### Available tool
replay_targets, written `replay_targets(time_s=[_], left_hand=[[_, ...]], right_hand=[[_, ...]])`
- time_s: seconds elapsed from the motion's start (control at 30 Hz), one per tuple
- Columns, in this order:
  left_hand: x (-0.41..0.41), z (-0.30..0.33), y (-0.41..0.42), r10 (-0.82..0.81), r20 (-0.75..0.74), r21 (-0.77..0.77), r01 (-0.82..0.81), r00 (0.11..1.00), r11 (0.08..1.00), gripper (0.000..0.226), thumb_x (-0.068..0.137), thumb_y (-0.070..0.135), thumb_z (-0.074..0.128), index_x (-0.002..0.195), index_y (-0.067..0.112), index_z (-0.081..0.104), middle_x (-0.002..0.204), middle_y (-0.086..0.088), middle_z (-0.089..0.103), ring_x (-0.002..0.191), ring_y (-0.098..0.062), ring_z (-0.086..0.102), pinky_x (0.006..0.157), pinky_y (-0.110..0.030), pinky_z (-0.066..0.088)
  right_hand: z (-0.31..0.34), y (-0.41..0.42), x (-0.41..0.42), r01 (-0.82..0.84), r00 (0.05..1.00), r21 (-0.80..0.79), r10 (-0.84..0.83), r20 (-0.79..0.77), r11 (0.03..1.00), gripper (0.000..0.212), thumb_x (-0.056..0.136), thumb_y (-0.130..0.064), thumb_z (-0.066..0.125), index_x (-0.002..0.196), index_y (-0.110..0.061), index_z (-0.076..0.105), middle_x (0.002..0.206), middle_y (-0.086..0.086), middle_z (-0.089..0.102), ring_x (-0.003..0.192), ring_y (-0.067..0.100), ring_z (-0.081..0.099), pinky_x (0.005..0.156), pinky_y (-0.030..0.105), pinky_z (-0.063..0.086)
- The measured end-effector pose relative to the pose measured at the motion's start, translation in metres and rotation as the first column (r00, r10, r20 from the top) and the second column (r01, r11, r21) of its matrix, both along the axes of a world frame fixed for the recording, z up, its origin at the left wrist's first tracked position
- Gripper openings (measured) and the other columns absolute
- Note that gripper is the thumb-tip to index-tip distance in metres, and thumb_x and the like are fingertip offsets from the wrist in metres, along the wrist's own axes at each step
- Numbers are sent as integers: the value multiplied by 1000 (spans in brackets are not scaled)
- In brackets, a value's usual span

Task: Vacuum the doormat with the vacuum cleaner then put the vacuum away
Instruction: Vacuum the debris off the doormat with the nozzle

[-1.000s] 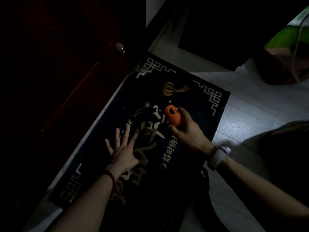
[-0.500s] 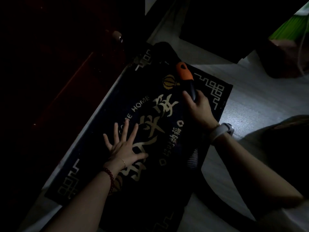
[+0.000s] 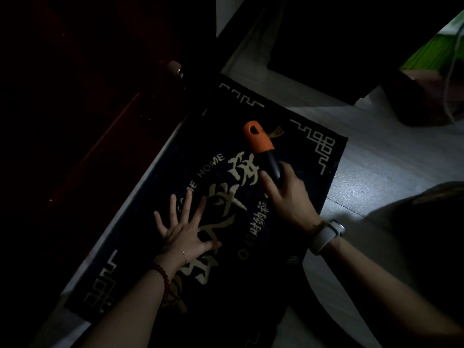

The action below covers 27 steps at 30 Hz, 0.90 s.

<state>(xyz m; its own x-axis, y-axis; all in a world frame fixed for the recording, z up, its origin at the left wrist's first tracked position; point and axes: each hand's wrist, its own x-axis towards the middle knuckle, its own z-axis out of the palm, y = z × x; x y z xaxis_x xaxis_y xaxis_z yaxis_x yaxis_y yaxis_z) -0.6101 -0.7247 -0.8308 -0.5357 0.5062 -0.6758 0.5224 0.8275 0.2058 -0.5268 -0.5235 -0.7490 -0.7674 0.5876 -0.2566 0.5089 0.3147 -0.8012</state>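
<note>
Vacuum cleaner (image 3: pixel 261 144) gripped by right hand (image 3: pixel 288 194), left hand (image 3: pixel 184 232) flat on doormat (image 3: pixel 251 285)

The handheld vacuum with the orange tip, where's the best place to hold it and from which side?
Grip the dark body just behind the orange tip of the handheld vacuum, coming from the near right, as the right hand does now. The body slants toward the mat's far edge, so that end is nearest. The left hand lies flat on the doormat, steadying it.

Very dim; left side black; faint light from right
</note>
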Motion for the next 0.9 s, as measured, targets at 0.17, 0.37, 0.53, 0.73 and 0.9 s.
replay_targets(time_s=[0.17,0.37,0.53,0.73,0.9], left_hand=[[-1,-2,-1,-11,10,-10,11,1000,1000,109,68,76,53,125,45,-35,129,11,-57,124,-23,-50,103,-59,-24],[-1,-1,0,-18,0,-23,18,1000,1000,111,68,76,53,126,44,-35,132,9,-55,125,-24,-49,102,-60,-24],[-1,-1,-1,-20,-13,-31,19,1000,999,110,66,78,52,126,45,-35,131,10,-55,124,-23,-49,103,-60,-23],[0,-2,0,-28,-28,-26,28,999,999,109,68,77,51,126,44,-35,130,11,-57,124,-24,-50,100,-59,-25],[0,-5,-1,-19,-30,8,19,999,1000,110,67,75,54,127,43,-33,128,12,-58,122,-22,-52,90,-52,-35]], right_hand=[[3,22,-51,57,997,29,-56,-43,998,39,94,-36,47,122,-9,42,93,3,58,68,9,55,53,18,45],[-11,-3,-41,-27,999,-20,28,21,999,36,94,-34,47,119,-8,42,89,0,55,68,13,55,55,19,45],[-5,-19,6,-92,993,-103,98,63,990,19,93,-32,49,107,-22,40,76,-11,52,61,3,53,49,9,40],[0,3,-4,4,1000,-87,-3,10,996,17,92,-33,50,99,-17,48,73,-6,52,62,9,51,52,17,40],[-3,5,-6,25,1000,-56,-26,-15,998,19,92,-34,49,98,-16,49,71,-6,52,62,9,51,49,12,38]])
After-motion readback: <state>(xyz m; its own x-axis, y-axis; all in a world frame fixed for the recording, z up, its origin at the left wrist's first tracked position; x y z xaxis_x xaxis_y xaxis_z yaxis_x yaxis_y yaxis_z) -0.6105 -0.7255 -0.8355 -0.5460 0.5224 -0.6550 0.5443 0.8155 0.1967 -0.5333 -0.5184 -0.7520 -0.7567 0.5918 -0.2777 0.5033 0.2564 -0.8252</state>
